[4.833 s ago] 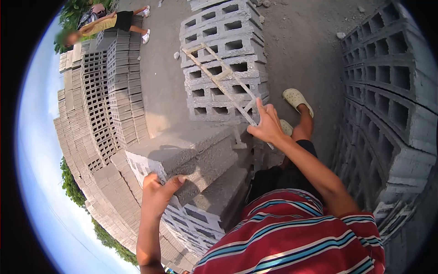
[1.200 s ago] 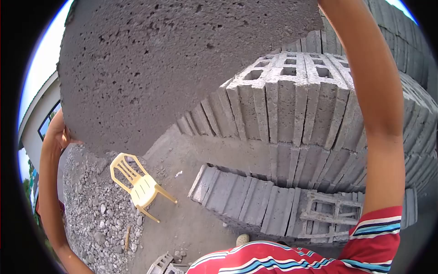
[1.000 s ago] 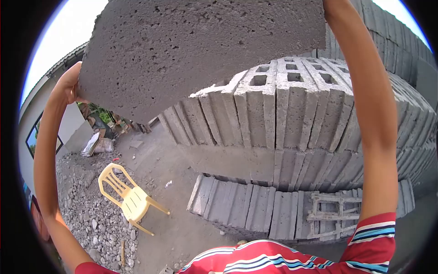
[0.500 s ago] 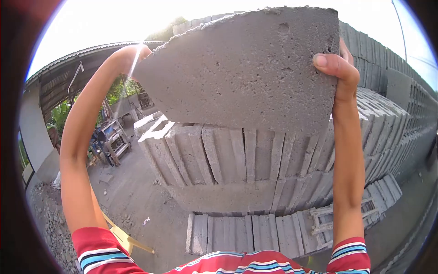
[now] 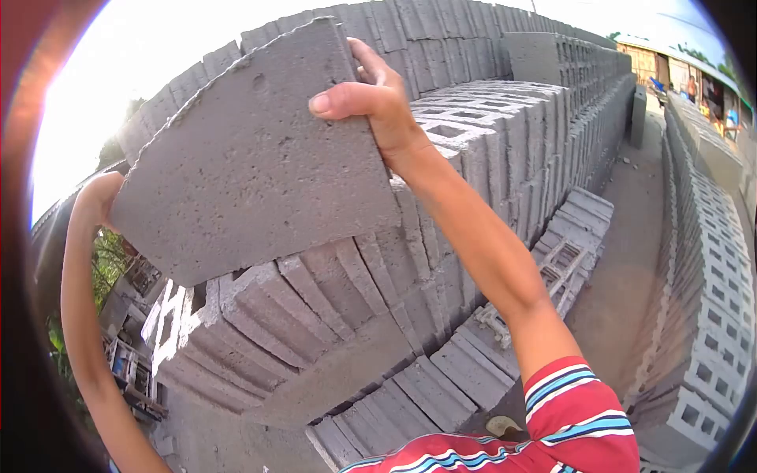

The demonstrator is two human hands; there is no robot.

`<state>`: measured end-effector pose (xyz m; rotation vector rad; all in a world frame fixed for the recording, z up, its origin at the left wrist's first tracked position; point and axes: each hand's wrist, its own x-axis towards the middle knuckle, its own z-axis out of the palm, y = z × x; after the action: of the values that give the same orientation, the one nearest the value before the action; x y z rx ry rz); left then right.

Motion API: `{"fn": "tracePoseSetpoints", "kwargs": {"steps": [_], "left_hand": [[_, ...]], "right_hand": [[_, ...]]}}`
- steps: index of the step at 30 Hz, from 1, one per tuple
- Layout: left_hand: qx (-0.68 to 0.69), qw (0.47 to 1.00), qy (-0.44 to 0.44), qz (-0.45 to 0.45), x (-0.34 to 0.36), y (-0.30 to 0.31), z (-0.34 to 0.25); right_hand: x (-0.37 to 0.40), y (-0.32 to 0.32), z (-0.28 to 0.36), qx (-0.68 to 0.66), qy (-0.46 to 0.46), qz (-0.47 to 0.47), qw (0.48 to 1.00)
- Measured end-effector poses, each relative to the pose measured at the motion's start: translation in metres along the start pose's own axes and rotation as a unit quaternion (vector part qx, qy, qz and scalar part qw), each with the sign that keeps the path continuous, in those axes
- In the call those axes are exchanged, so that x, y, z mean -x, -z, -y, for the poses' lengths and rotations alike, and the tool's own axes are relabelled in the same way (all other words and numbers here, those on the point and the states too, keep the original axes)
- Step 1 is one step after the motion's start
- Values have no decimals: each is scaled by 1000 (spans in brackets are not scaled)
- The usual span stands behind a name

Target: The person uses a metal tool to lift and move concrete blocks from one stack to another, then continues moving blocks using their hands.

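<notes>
A large grey concrete block (image 5: 252, 150) is gripped between my two hands, its broad pitted face toward me. My right hand (image 5: 371, 106) clasps the right end, thumb pressed on the face and fingers behind the edge. At the left end, my left hand (image 5: 102, 197) is wrapped around the side, its fingertips largely hidden behind the block. The block tilts, its left side lower. Its bottom edge overlaps the top of a stack of concrete blocks (image 5: 315, 299) standing on edge just below.
More hollow blocks (image 5: 489, 102) run back in a long stacked row. A lower row of blocks (image 5: 418, 402) lies at the stack's foot, with a block frame (image 5: 560, 264) on it. Another block row (image 5: 714, 315) lines the path (image 5: 623, 236) at right. People (image 5: 691, 87) are far off.
The view has swung to the right, bringing the path and right-hand row in. The block, still in both hands, now sits further left in view and is more tilted.
</notes>
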<state>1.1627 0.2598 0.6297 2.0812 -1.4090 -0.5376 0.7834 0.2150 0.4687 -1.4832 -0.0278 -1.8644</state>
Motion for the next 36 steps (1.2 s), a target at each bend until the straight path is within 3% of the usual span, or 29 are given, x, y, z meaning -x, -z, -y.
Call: {"fn": "tracePoseSetpoints", "kwargs": {"steps": [3, 6, 18, 25, 30, 36], "left_hand": [[-127, 992, 6, 22, 7, -3, -12], [-154, 988, 1, 11, -2, -4, -7], [-106, 991, -73, -42, -29, -16, 23], [-76, 990, -72, -92, -29, -31, 34], [-65, 989, -66, -119, -24, -44, 34], [-48, 988, -64, -129, -23, -46, 40]], "right_hand": [[-7, 12, -13, 0, 0, 15, 1000], [-9, 14, -20, -10, -25, 30, 999], [-12, 16, -16, -62, -61, 43, 995], [-9, 17, -17, 11, -12, 23, 1000], [-15, 20, -20, 109, -67, -19, 992], [-15, 26, -15, 122, -90, 24, 988]]}}
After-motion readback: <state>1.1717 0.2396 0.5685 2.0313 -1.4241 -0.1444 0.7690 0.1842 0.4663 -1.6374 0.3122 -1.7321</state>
